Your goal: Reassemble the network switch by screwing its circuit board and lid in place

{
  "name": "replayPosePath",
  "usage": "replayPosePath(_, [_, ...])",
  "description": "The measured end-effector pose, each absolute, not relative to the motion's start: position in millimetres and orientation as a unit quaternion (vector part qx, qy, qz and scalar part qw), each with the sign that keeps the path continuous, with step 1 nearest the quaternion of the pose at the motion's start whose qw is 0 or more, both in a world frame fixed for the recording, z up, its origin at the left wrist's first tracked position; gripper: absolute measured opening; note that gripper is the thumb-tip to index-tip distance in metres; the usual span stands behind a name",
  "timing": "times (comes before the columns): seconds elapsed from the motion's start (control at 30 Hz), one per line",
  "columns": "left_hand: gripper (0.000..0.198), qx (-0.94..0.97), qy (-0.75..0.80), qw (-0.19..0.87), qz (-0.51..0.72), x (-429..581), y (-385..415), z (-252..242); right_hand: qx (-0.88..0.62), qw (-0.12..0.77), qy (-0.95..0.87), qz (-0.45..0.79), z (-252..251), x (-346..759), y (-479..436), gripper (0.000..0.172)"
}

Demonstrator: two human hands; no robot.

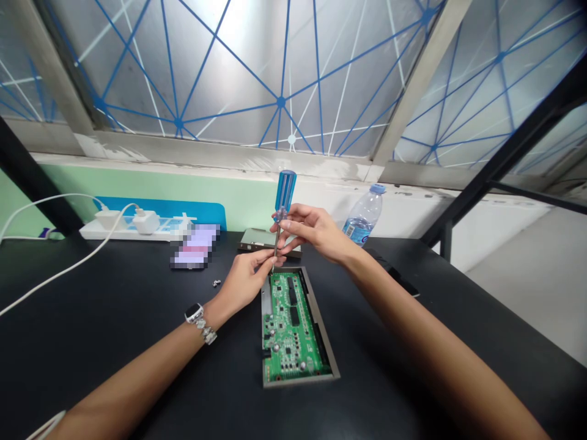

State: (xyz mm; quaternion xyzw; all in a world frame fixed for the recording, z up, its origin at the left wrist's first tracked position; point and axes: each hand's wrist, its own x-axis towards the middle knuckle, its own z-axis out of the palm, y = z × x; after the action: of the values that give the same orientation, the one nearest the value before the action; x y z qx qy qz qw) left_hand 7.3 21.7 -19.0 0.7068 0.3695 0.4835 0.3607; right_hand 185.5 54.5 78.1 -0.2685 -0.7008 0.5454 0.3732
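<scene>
A screwdriver (285, 192) with a blue, clear-striped handle stands nearly upright over the far left corner of a green circuit board (287, 330) in a metal frame. My right hand (316, 231) pinches it where the handle meets the shaft. Lower down, the fingers of my left hand (247, 278) close around the shaft near its tip, just above the board's corner. Those fingers partly hide the tip, so I cannot make out any screw under it. A watch (194, 313) and a bracelet are on my left wrist.
Several small screws (216, 283) lie left of the board. Behind are a metal-cased device (257, 239), a phone with a blurred screen (196, 246), a white power strip (132, 227) with cables, and a water bottle (365, 215). A dark phone (394, 273) lies at right.
</scene>
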Motion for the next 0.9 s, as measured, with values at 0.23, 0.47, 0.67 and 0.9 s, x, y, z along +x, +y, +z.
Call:
replayPosePath(0.23, [0.031, 0.714, 0.393, 0.335, 0.473, 7.1, 19.0, -16.6, -0.290, 0.441, -0.712, 0.464, 75.1, 179.2, 53.7, 0.038])
replayPosePath(0.47, [0.024, 0.739, 0.416, 0.230, 0.477, 7.5, 16.4, -13.0, -0.355, 0.469, -0.742, 0.323, 74.0, 173.0, 42.2, 0.033])
replayPosePath(0.67, [0.021, 0.745, 0.416, 0.211, 0.477, 6.4, 17.6, -16.1, -0.397, 0.478, -0.740, 0.259, 71.4, 167.6, 35.2, 0.031])
replayPosePath(0.9, [0.020, 0.748, 0.407, 0.214, 0.478, 6.9, 18.0, -14.4, -0.332, 0.416, -0.764, 0.364, 78.7, 176.8, 41.0, 0.030])
